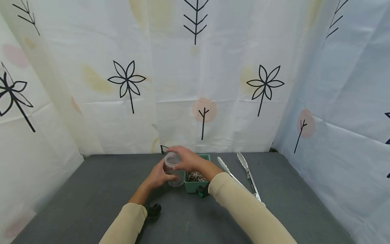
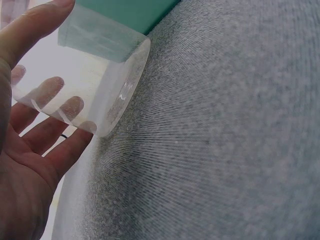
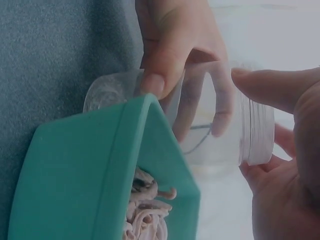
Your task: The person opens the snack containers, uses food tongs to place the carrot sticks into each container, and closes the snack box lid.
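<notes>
A clear plastic jar [image 1: 176, 183] stands upright on the dark table, and nothing shows inside it. My left hand [image 1: 158, 176] grips its side, thumb on one face and fingers spread round the other. From above, my right hand [image 1: 188, 160] holds the ridged clear lid [image 3: 257, 130] at the jar's mouth, thumb and fingers on opposite edges. Right beside the jar is a green rectangular container [image 1: 195, 187], partly covered by my right hand and wrist in the head view. It holds a heap of small, curled pinkish-grey pieces [image 3: 147, 215] whose kind I cannot tell.
Metal tongs [image 1: 251, 181] lie spread on the table to the right of the container, partly behind my right sleeve. A white patterned curtain [image 1: 170, 122] borders the dark grey table [image 1: 91, 189] at the back and sides.
</notes>
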### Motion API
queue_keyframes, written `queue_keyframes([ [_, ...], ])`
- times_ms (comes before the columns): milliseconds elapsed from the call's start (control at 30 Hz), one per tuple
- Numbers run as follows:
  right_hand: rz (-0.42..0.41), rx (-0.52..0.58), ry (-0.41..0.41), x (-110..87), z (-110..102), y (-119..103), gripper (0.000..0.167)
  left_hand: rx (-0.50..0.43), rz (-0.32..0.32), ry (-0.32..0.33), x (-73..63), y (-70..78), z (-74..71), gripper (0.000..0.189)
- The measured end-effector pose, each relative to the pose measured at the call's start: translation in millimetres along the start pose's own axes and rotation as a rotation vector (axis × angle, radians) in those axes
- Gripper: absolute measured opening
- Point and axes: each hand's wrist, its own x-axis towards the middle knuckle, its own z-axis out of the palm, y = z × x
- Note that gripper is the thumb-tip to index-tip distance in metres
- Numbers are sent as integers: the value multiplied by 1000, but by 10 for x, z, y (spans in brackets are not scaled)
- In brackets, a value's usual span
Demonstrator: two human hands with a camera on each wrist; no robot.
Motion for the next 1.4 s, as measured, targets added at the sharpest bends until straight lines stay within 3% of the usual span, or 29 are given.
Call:
queue_keyframes([
  [233, -12, 16, 30, -12, 29, 11, 68, 12, -1, 3, 4, -14, 0, 86],
  [500, 173, -229, 157, -1, 173, -53, 82, 20, -53, 27, 8, -2, 21, 95],
  [667, 227, -282, 187, 16, 221, -67, 83, 27, -65, 29, 14, 0, 31, 99],
  [1133, 122, 17, 172, -46, 145, -17, 68, -17, -47, 24, 14, 18, 31, 90],
  [1400, 102, 169, 248, -169, -3, 61, 62, 16, -75, 50, 13, 37, 30, 94],
])
